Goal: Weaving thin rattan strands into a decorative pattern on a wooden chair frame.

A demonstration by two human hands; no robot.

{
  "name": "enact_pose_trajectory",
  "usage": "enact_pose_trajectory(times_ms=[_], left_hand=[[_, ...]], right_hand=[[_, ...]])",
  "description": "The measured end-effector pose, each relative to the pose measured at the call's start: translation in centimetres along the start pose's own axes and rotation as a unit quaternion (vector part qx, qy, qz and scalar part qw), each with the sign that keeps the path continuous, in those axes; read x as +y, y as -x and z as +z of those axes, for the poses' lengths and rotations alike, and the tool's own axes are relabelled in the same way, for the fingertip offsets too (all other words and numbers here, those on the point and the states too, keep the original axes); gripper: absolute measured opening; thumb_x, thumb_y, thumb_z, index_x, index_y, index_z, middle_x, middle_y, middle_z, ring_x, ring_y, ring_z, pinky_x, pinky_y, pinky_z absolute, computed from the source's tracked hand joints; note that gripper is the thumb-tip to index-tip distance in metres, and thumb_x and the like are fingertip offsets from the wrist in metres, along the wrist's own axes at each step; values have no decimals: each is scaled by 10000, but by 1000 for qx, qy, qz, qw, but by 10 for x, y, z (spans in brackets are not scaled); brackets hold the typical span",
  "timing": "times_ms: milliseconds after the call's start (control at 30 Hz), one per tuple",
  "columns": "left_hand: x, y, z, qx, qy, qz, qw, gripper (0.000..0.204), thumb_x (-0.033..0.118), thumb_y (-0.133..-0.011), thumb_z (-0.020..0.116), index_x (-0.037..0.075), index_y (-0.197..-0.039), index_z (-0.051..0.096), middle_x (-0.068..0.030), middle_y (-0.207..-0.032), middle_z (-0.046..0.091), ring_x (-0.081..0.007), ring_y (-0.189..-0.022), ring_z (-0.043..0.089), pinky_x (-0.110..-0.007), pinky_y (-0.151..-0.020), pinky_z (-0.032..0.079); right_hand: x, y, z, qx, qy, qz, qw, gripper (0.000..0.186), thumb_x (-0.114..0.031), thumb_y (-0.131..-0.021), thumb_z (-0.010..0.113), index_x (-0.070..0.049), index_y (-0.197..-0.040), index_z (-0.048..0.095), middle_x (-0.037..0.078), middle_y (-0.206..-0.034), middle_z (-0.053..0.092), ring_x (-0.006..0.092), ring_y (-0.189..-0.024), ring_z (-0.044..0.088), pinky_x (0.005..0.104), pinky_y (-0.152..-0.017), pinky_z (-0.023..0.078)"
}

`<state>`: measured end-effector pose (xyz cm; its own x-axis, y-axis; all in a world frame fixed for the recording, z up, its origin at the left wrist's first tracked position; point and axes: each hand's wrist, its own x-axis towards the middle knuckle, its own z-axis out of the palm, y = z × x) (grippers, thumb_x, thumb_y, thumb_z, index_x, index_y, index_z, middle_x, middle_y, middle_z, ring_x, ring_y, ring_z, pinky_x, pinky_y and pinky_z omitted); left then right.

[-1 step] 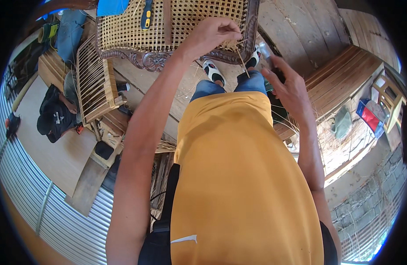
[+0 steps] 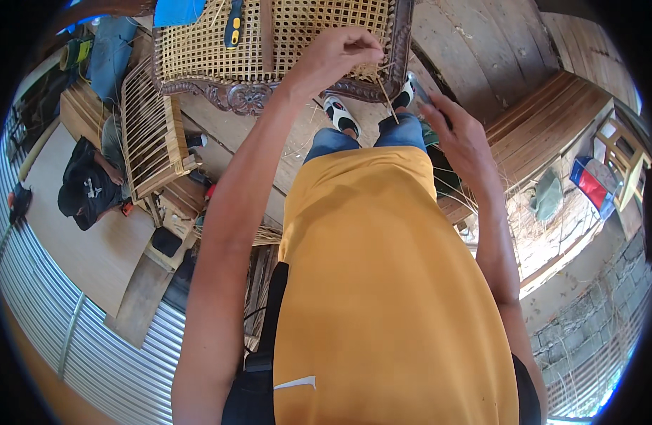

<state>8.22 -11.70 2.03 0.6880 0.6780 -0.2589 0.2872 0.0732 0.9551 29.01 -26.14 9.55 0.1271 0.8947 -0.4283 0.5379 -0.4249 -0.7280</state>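
Observation:
A carved dark wooden frame [image 2: 252, 98] with woven cane [image 2: 191, 53] across it lies in front of me at the top. My left hand [image 2: 336, 57] is over the cane near the frame's right corner, thumb and fingertips pinched together; what they hold, if anything, is too small to make out. Below these fingers a loose cane strand [image 2: 385, 93] sticks out past the frame's edge toward my knee. My right hand [image 2: 467, 138], right of the frame, is closed round a thin grey blade-like tool [image 2: 419, 91], its handle hidden in the palm.
On the cane lie a yellow-and-black handled tool [image 2: 232, 32], a wooden strip [image 2: 267, 35] and a blue piece [image 2: 177, 12]. A slatted wooden piece [image 2: 152, 131] stands left, near another person [image 2: 92, 184] in black. Stacked boards [image 2: 545, 131] are at right.
My right hand has turned slightly, with its fingers closer together and the blade-like tool swung a little left and down. The left hand has hardly shifted.

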Motion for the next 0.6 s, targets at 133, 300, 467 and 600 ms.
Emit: enact_pose_trajectory(times_ms=[133, 300, 467, 600], left_hand=[[-5, 11, 3, 73, 173, -30, 982, 203, 211, -914, 686, 10, -946, 684, -39, -861, 675, -80, -794, 616, -235, -720, 486], [-10, 16, 14, 208, -140, -5, 968, 234, 255, -859, 735, 22, -882, 722, -58, -744, 650, -126, -728, 615, -277, -649, 472], [-15, 10, 22, 219, -203, -17, 954, 320, 365, -787, 759, 57, -870, 763, -127, -742, 655, -261, -719, 625, -360, -696, 491], [-18, 13, 19, 240, -229, -15, 943, 264, 312, -773, 759, 55, -833, 763, -146, -751, 669, -285, -761, 648, -381, -718, 503]], right_hand=[[-6, -18, 1, -22, 128, -36, 991, 324, -283, -962, 579, -77, -1212, 596, 180, -932, 652, 336, -806, 630, 393, -736, 486], [-24, -47, 22, 20, 247, -56, 967, 193, -253, -939, 568, -80, -994, 634, 159, -891, 671, 374, -865, 639, 454, -737, 495], [-29, -67, 37, 6, 372, -111, 922, 119, -179, -854, 575, -65, -870, 603, 179, -807, 664, 412, -805, 637, 496, -720, 493], [-34, -79, 42, -29, 414, -119, 902, 116, -177, -851, 573, -73, -877, 618, 179, -796, 662, 421, -790, 631, 504, -719, 491]])
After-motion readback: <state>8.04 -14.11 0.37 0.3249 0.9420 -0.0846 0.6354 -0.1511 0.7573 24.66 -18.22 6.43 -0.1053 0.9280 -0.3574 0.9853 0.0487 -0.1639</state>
